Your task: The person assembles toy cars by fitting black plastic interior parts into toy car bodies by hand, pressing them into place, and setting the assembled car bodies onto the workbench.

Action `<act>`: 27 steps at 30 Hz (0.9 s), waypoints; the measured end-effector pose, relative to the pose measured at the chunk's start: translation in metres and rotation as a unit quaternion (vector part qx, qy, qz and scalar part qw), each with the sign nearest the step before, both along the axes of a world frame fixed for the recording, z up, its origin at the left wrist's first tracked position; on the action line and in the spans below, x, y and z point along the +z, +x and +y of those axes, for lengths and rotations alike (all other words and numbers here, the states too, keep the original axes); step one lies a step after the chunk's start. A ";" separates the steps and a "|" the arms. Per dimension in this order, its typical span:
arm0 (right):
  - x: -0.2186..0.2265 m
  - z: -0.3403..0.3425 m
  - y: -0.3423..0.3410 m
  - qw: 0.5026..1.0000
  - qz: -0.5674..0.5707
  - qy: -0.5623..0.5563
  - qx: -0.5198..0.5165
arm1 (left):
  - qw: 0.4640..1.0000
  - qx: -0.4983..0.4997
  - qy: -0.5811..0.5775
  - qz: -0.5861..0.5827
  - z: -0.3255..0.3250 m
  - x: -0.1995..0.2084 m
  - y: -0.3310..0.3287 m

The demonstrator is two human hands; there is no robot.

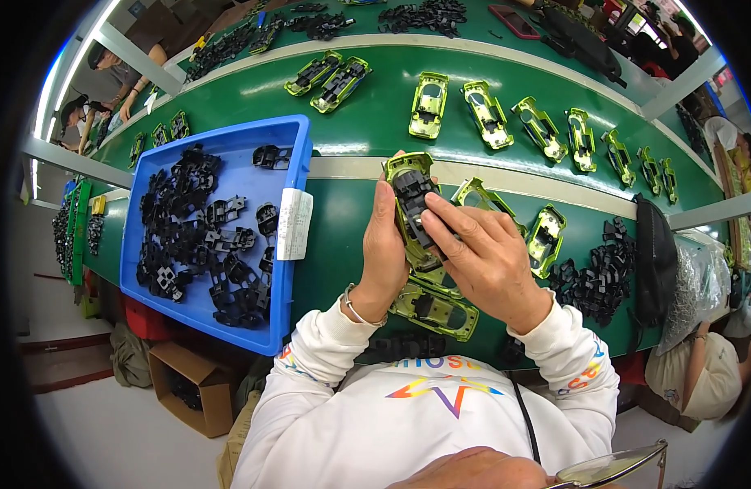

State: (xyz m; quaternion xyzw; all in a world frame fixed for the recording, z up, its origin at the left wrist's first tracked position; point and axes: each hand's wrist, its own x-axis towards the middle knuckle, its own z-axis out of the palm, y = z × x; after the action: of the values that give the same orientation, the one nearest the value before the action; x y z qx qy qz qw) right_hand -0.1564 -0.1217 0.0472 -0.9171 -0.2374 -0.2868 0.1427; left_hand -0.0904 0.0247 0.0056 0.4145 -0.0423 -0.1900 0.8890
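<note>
My left hand (382,253) is closed round a green toy car body (410,163), which is held upside down above the bench. A black plastic insert (414,204) lies inside the shell, and the fingers of my right hand (488,259) press down on it. Under and beside my hands lie more green car bodies, one (434,310) just below my wrists and another (546,236) to the right. The right thumb and part of the held shell's lower end are hidden by my fingers.
At left stands a blue tray (298,244) full of black plastic parts. A heap of black parts (599,281) lies to the right, beside a black bag (654,261). Several green bodies stand along the green conveyor (375,98) ahead. Other people sit at both sides.
</note>
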 end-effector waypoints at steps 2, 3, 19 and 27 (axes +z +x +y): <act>-0.001 0.008 -0.005 1.000 0.004 0.022 -0.014 | 0.999 0.009 0.032 -0.015 -0.002 0.000 -0.002; -0.004 0.011 -0.007 0.999 0.014 0.041 -0.028 | 0.999 0.009 0.034 -0.015 -0.003 0.000 -0.002; -0.016 0.021 -0.003 0.996 -0.019 0.070 -0.046 | 0.999 0.013 -0.008 -0.046 -0.003 0.000 -0.006; -0.007 0.025 -0.007 0.995 0.005 0.036 -0.090 | 0.999 0.013 -0.012 -0.032 -0.003 -0.003 -0.006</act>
State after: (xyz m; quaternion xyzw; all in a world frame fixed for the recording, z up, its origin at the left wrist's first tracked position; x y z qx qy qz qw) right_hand -0.1633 -0.0965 0.0403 -0.9304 -0.1423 -0.3024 0.1504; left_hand -0.0965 0.0214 0.0027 0.4097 -0.0676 -0.1648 0.8947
